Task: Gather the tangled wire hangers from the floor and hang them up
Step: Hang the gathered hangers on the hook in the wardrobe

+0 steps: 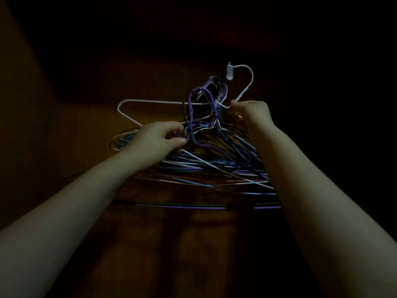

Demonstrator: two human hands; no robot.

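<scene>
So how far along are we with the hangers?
Done: hangers gathered into one bunch. In hand: left hand grips the purple hanger, right hand pinches the white hanger. Left: untangling; too dark to tell if any hang yet.

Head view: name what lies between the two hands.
Head view: purple hanger hooks and the white hanger cross between left hand and right hand.

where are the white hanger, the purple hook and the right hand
white hanger (161, 101), head view, its long straight wire
purple hook (190, 104), head view, left side of its loop
right hand (252, 112), head view, back of the hand
</scene>
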